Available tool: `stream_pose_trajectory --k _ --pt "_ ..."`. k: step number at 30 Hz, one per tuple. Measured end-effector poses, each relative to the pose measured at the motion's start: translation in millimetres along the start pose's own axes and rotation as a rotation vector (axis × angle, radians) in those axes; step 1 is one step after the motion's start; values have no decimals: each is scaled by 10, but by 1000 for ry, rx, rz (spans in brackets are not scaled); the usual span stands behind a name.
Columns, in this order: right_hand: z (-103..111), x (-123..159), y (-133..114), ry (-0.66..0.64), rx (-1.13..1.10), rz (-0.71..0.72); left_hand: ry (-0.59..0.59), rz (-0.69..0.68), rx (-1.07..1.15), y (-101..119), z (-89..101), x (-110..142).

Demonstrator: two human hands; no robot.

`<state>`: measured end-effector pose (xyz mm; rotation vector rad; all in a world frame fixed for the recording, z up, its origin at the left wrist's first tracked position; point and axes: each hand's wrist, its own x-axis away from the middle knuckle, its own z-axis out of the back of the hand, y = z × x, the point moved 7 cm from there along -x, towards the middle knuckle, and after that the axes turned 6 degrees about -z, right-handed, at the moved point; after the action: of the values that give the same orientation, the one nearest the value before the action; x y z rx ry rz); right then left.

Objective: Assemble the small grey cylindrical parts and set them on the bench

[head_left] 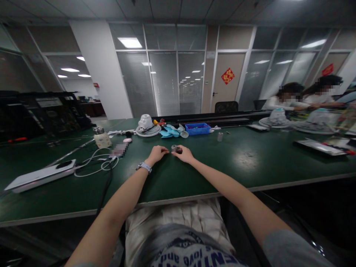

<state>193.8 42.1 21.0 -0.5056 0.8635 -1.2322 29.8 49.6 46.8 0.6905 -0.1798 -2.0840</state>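
Both my arms reach out over a dark green table. My right hand is closed around a small dark cylindrical part that rests on the table top. My left hand, with a watch on its wrist, lies just left of that part with its fingers curled and pinched toward it; I cannot make out anything in them. Further back stand a white fan grille with a motor housing, a light blue fan blade, a blue tray and a small grey cylinder.
A white power strip with white and black cables lies at the left, near a small bottle. Two other people sit at the far right behind fan parts. Flat dark trays lie on the right.
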Motion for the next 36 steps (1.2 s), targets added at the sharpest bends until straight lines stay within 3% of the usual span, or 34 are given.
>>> stream_pose_trajectory --k 7,10,12,15,19,22,27,31,34,36 --pt "0 25 -33 12 56 20 -35 -36 -59 39 -51 -19" --pt "157 -23 -31 46 167 -8 -38 -43 -74 62 -55 -30" --pt "415 -75 35 130 249 -49 -37 -35 -68 66 -56 -34" --pt "1003 -92 273 354 402 -151 -33 -32 -54 76 -60 -39" --pt "1765 61 811 613 541 -396 -26 -16 -11 65 -63 -40" --pt "2096 216 1177 731 547 -595 -8 -7 15 34 -62 -36" --pt "2191 338 1442 804 463 -804 30 23 45 -33 -86 -21" --pt "2180 383 1417 865 424 -855 133 186 194 -191 -91 -11" --pt "2177 415 1130 994 466 -746 261 372 262 -382 -57 27" --pt "2038 356 762 991 510 -526 361 471 282 -501 -12 71"
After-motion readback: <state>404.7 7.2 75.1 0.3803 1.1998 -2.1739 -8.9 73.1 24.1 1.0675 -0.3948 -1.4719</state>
